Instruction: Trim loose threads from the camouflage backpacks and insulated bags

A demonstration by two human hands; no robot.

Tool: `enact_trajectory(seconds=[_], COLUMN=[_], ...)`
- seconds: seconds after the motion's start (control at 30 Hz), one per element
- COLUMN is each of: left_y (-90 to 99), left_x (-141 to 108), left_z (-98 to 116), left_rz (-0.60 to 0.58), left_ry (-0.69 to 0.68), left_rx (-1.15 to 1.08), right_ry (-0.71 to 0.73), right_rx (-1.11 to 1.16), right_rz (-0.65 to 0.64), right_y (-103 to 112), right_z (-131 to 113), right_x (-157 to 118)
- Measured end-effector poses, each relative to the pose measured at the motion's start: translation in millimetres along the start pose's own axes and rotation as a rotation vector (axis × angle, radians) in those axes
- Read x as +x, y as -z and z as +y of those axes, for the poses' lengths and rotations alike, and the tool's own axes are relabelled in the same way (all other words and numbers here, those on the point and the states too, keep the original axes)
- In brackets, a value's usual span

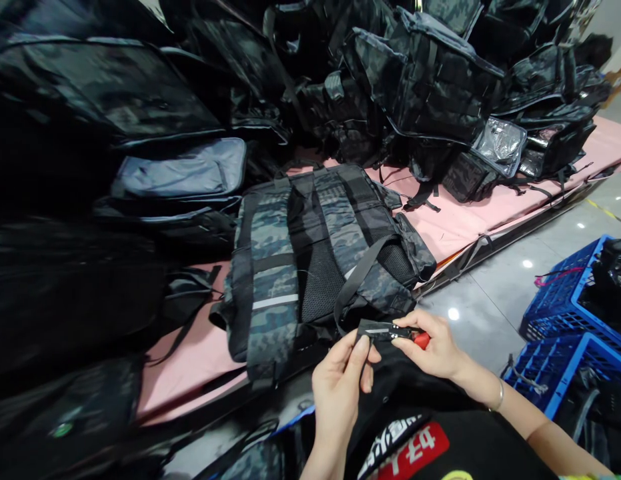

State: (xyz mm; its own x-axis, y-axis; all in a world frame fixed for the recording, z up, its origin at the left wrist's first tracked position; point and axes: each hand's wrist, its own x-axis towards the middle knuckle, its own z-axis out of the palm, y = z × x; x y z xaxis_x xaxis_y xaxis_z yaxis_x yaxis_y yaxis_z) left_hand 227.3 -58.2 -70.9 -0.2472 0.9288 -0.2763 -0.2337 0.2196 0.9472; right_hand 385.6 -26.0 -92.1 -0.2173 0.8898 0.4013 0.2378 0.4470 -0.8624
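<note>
A black camouflage backpack lies with its shoulder straps facing up, white bands across them. From its right strap a black webbing strap loops down toward me. My left hand is closed, pinching the strap's end between thumb and fingers. Close beside it, my right hand grips a small red-and-black tool, its fingers wrapped round it. A thin silvery strip lies against the dark webbing between the hands. The tool's exact kind cannot be made out, as the fingers partly cover it.
Piled camouflage bags stand behind on a pink-covered table. More dark bags crowd the left side, one with a grey lining. Blue crates holding dark items are on the floor at right. A camouflage bag sits low, near my left forearm.
</note>
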Motion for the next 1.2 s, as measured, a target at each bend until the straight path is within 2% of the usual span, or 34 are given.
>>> enact_trajectory(seconds=[0.07, 0.13, 0.27, 0.4, 0.5, 0.57, 0.7, 0.8, 0.93, 1.03, 1.2], left_y=[-0.9, -1.6, -4.2, -10.1, -14.0, -14.5, -8.7, -2.9, -1.3, -2.2, -2.7], left_x=[0, -1, -6, -11, -12, -13, -9, -4, 1, 2, 2], left_z=[1, 5, 13, 11, 5, 0, -11, -18, -12, -2, 2], left_rz=[-0.024, -0.093, -0.331, -0.543, -0.579, -0.486, -0.13, 0.032, 0.109, 0.145, 0.109], left_ry=[0.011, 0.09, 0.334, 0.465, 0.515, 0.471, 0.108, -0.051, -0.062, -0.068, -0.078], left_rx=[-0.019, -0.104, -0.448, -0.674, -0.618, -0.47, -0.072, 0.135, 0.123, 0.083, 0.108], right_ry=[0.018, -0.024, -0.213, -0.269, -0.345, -0.404, -0.482, -0.467, -0.354, -0.22, -0.018], right_rx=[-0.005, 0.049, 0.38, 0.646, 0.675, 0.683, 0.673, 0.604, 0.474, 0.287, 0.083], right_rz=[0.01, 0.023, 0.078, -0.058, -0.111, -0.097, -0.062, -0.071, -0.034, -0.021, -0.044], right_y=[0, 0, -5, -13, -15, -16, -19, -21, -16, -6, 2], right_z=[1, 3, 10, 10, 5, 3, 4, 4, 5, 6, 6], right_x=[-1, -2, 2, 14, 20, 21, 19, 18, 13, 8, 4])
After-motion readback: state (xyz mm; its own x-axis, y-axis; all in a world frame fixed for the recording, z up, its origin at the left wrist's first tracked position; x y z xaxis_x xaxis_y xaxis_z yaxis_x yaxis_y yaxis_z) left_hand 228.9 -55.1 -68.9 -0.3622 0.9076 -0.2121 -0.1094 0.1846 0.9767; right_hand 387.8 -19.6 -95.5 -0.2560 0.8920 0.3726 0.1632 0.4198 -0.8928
